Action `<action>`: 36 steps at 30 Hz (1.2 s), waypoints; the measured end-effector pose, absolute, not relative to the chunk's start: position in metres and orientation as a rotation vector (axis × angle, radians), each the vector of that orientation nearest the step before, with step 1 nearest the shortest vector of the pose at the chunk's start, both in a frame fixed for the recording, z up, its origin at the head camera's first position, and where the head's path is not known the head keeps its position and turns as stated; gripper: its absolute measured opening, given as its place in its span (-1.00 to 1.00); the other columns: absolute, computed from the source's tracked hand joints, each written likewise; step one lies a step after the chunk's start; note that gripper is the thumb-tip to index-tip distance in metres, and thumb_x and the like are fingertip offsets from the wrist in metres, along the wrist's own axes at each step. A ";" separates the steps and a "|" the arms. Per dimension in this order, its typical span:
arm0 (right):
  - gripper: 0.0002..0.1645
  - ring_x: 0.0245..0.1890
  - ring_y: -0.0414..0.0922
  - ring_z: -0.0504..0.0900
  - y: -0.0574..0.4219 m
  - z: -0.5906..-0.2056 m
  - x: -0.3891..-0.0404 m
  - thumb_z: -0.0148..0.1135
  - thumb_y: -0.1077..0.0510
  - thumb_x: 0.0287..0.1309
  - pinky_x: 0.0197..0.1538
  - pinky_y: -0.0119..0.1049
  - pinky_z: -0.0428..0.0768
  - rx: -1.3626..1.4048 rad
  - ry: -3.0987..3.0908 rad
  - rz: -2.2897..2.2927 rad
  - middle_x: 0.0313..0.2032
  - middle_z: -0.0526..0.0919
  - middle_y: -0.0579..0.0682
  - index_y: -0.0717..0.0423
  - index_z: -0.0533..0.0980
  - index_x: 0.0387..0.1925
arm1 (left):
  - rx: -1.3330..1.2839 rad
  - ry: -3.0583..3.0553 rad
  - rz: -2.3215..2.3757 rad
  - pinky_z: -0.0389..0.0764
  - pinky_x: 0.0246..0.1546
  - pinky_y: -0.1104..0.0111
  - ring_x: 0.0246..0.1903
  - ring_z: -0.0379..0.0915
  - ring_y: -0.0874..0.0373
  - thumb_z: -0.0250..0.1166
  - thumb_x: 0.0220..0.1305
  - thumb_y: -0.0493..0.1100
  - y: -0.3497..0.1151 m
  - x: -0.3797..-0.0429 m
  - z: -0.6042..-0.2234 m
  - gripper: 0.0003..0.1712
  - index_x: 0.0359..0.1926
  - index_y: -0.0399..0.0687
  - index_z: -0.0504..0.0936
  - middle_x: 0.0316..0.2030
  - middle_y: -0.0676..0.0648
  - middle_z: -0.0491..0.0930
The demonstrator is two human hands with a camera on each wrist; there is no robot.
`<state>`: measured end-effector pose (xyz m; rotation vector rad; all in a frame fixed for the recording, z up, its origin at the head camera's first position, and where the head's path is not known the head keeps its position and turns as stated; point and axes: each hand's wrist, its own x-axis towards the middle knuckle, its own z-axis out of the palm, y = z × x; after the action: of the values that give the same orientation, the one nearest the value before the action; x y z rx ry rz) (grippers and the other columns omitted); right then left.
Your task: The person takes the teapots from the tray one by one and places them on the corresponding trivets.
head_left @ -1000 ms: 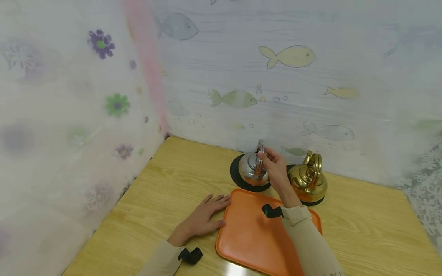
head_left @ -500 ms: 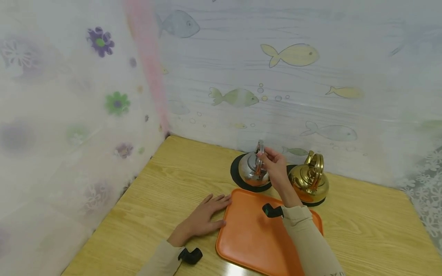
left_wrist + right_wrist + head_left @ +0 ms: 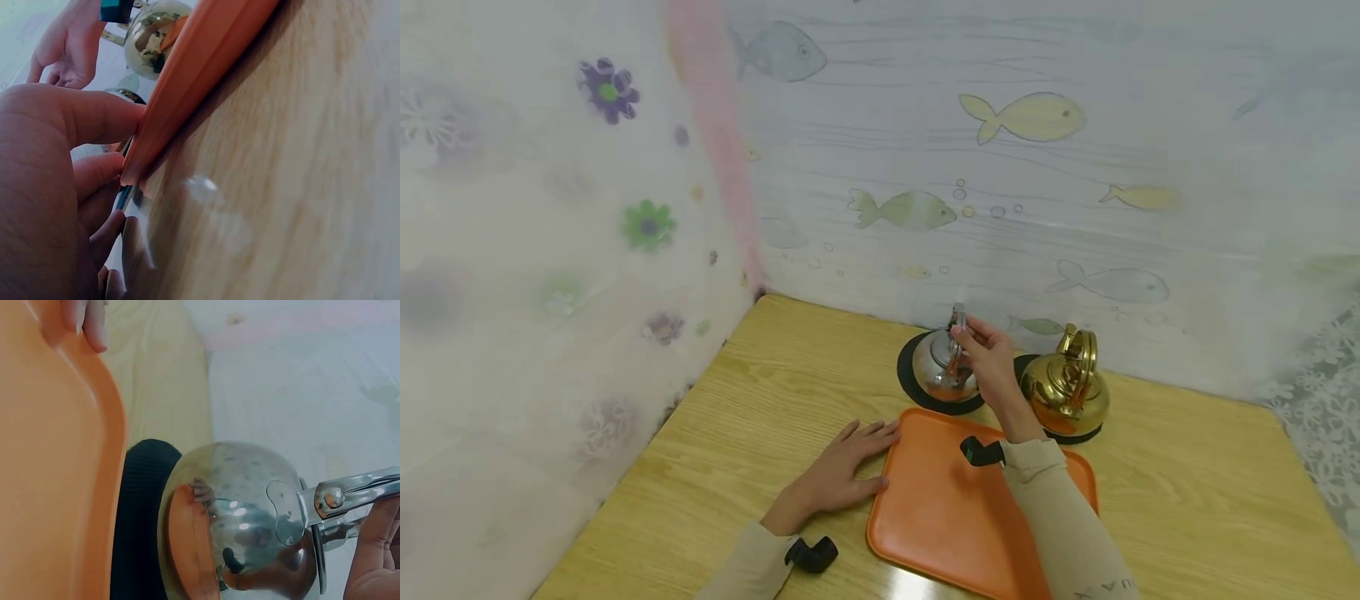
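At the back of the table, a silver kettle (image 3: 934,375) sits on a black round mat (image 3: 907,390). My right hand (image 3: 994,371) grips the kettle's upright handle, thumb on the near side; in the right wrist view the handle (image 3: 359,490) runs into that hand. An orange tray (image 3: 940,517) lies flat in front of the kettle. My left hand (image 3: 833,477) rests beside it with extended fingers, and the left wrist view has its fingertips against the tray's raised edge (image 3: 181,81). The right forearm hides part of the tray.
Right of the silver kettle stands a gold kettle (image 3: 1065,398) on another black mat, close to my right wrist. Behind both rises a wall covering (image 3: 1000,258) printed with fish. A flower-printed covering (image 3: 550,350) borders the wooden table (image 3: 760,392) at left.
My right hand and the silver kettle's handle have shifted very slightly left, along with a small shift of the head view. The left hand stays at the tray's edge.
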<state>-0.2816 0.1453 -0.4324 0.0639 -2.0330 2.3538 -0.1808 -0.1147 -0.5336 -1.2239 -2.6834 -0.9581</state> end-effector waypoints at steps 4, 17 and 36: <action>-0.42 -0.25 -0.11 0.55 0.144 -0.433 -0.282 0.17 0.11 0.22 -0.35 -0.40 0.61 0.058 -2.029 2.352 -0.30 0.55 -0.11 0.29 0.35 0.22 | -1.220 -2.689 -0.957 -0.07 0.31 -0.09 0.35 0.06 -0.04 0.17 0.24 0.09 -0.115 -0.182 -0.534 -0.28 0.37 0.01 0.24 0.37 0.01 0.16; -0.48 -0.12 0.08 0.51 0.127 -0.423 -0.273 0.05 0.10 0.31 -0.23 -0.19 0.62 0.054 -2.104 2.175 -0.03 0.52 0.27 0.30 0.35 0.22 | -1.207 -2.689 -0.989 -0.08 0.31 -0.09 0.34 0.07 -0.06 0.19 0.23 0.10 -0.121 -0.189 -0.538 -0.28 0.36 -0.01 0.26 0.37 -0.02 0.18; -0.61 -0.05 -0.35 0.49 0.156 -0.432 -0.175 -0.15 0.25 0.39 -0.10 -0.58 0.51 0.273 -2.203 1.660 0.03 0.54 0.24 0.33 0.43 0.12 | -1.229 -2.595 -1.114 0.08 0.26 -0.14 0.28 0.19 -0.07 0.21 0.22 -0.07 -0.140 -0.219 -0.533 -0.34 0.31 -0.16 0.32 0.27 -0.09 0.34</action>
<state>-0.1747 0.1555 -0.4316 0.2735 -2.2033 1.6598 -0.2191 -0.1399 -0.5327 -1.2291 -2.5945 -1.1141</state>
